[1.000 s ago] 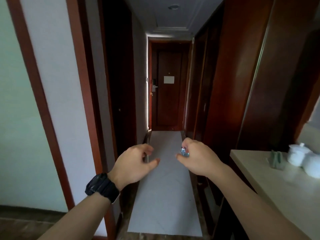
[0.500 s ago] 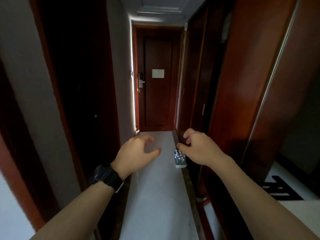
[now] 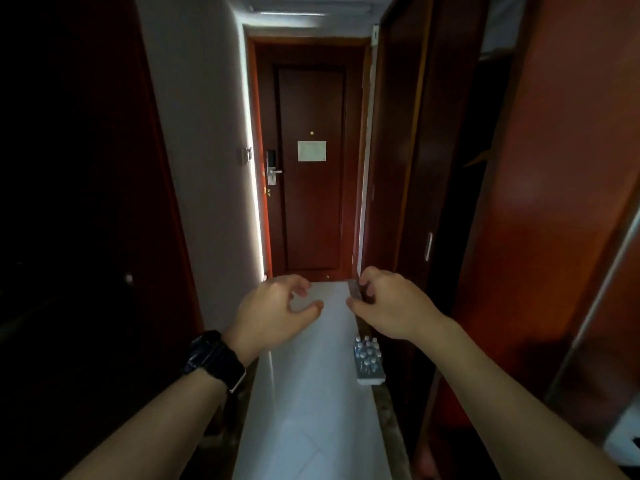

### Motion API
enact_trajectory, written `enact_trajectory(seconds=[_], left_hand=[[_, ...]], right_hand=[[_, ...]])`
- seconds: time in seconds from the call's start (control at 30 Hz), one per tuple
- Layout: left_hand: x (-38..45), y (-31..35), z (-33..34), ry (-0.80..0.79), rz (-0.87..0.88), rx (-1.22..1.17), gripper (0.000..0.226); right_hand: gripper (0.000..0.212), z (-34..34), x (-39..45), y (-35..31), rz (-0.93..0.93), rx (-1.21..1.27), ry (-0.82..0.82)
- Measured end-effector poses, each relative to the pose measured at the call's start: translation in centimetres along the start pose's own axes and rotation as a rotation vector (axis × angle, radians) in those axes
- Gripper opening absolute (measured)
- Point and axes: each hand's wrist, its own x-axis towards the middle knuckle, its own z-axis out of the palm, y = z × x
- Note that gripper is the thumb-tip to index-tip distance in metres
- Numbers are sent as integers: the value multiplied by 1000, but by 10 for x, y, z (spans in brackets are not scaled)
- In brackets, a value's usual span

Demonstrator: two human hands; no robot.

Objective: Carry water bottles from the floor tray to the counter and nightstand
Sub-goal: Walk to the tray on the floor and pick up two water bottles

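A tray of several small water bottles stands on the pale floor by the right-hand wall of a narrow hallway. Both my arms reach forward above the floor. My left hand, with a black watch on its wrist, hangs empty with loosely curled fingers, left of and above the tray. My right hand is also empty and loosely curled, just above and beyond the tray. Neither hand touches the bottles.
A dark wooden door with a handle and a white notice closes the hallway's far end. Dark wood wardrobe panels line the right side. A dark doorway opens on the left. The pale floor strip runs between them.
I have walked down the hallway; the counter has dropped out of view. The bottle tray has come nearer and now lies below my right hand. Both hands keep the same loose pose.
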Motion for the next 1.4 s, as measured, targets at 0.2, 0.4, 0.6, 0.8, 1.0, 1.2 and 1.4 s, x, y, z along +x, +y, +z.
enact_trajectory(seconds=[0.2,0.4,0.6,0.8,1.0,1.2,1.4], left_hand=[[134,-49,33,-14,-21,-20,39],[270,-122,82,-38,31,-25,44],[425,-190,133,-103,86,-49,42],[551,-219,192,-201,162,-105,41],[630,-247,286,-358,188,-119,39],[716,-277,402,-479,190,-73,42],[778,-318,524,-626,103,-122,42]], right_hand=[[47,22,141,40,-20,7,-53],[48,75,280,90,1,6,-62],[48,117,427,136,73,-19,-53],[40,147,528,190,170,-11,-49],[34,200,592,266,325,57,-93],[33,261,654,371,490,147,-102],[24,356,692,480,753,282,-108]])
